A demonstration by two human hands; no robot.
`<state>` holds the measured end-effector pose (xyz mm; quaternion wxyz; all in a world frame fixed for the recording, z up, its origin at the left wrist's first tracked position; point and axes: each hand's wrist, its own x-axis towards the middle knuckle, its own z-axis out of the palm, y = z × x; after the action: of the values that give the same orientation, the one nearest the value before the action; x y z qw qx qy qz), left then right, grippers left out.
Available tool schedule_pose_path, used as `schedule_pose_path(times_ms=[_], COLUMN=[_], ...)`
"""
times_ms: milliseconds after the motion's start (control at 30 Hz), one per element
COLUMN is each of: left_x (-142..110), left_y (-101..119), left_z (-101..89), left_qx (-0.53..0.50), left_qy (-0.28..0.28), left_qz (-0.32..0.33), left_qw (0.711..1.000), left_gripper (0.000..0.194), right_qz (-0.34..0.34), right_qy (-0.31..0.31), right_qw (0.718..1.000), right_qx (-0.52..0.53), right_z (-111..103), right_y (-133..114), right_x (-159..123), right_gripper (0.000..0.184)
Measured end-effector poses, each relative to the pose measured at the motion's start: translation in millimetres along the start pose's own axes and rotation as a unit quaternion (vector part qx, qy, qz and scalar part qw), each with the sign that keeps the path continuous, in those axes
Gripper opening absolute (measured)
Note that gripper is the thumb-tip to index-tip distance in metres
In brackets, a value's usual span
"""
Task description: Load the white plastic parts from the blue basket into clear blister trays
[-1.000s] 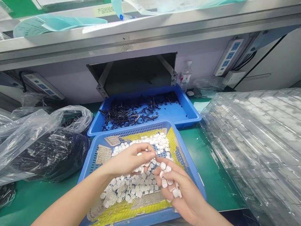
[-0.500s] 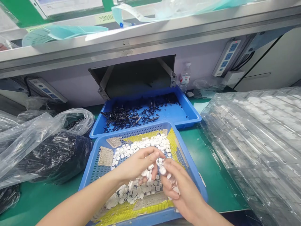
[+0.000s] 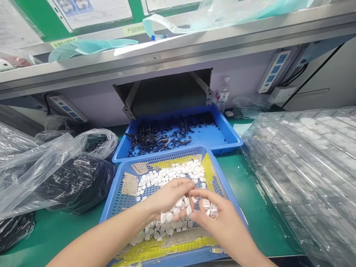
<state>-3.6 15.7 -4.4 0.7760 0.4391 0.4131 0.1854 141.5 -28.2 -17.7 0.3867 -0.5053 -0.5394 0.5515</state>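
Both hands are over a blue perforated basket (image 3: 107, 202) lined in places with yellow and beige patches. My left hand (image 3: 171, 198) is cupped around several small white plastic pieces (image 3: 178, 209), each squarish with rounded corners. My right hand (image 3: 215, 211) curls round more white pieces (image 3: 210, 207), its fingertips meeting those of the left hand. Beneath and behind the hands, many loose white pieces (image 3: 172, 174) cover the basket floor. The palms and some fingers are hidden from view.
Behind the basket a blue tray (image 3: 230, 139) holds black plastic bits. Clear bags (image 3: 80, 178) of dark parts lie left. Stacked clear trays (image 3: 300, 167) with white pieces stand right. A water bottle (image 3: 223, 94) and a metal shelf edge (image 3: 172, 59) are at the back.
My hands have come closer together, fingertips now touching. The right hand has turned so the white pieces in it show more. The whole view has shifted slightly, scene moving right and down.
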Motion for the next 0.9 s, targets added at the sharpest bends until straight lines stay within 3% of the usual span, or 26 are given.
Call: schedule_pose_path(times_ms=[167,300,433,567,667,767,833,900], left_x=[0,-2,-1,1,2,1,-1,-2], left_y=[-4,-7,-3,-1,-3,-3,-2,1], left_z=[7.6,6.9,4.8,1.9,-1.0,-2.1,-1.8,-1.5], left_qx=[0.035,0.021,-0.038,-0.082,-0.098,-0.087,-0.070,-0.059], left_qy=[0.033,0.021,-0.011,-0.022,-0.041,-0.036,-0.031,-0.026], left_qz=[0.050,0.052,0.024,0.019,0.021,0.018,0.015,0.015], left_qw=[0.998,0.998,0.999,0.996,0.994,0.995,0.997,0.998], left_gripper=[0.033,0.033,0.033,0.028,0.029,0.032,0.033,0.035], right_qz=[-0.112,-0.141,-0.125,-0.062,0.047,0.141,0.158,0.156], right_qy=[-0.009,-0.009,0.010,0.058,0.028,-0.005,0.002,-0.009], right_qw=[0.978,0.974,0.984,0.996,0.988,0.920,0.874,0.865], right_qx=[-0.174,-0.176,-0.130,-0.022,0.143,0.365,0.459,0.477], right_z=[6,6,2,-1,-4,-11,-17,-21], right_y=[11,10,3,-2,-2,-1,-1,-1], right_x=[0,1,1,-1,3,8,11,11], right_gripper=[0.026,0.018,0.018,0.020,0.022,0.021,0.019,0.017])
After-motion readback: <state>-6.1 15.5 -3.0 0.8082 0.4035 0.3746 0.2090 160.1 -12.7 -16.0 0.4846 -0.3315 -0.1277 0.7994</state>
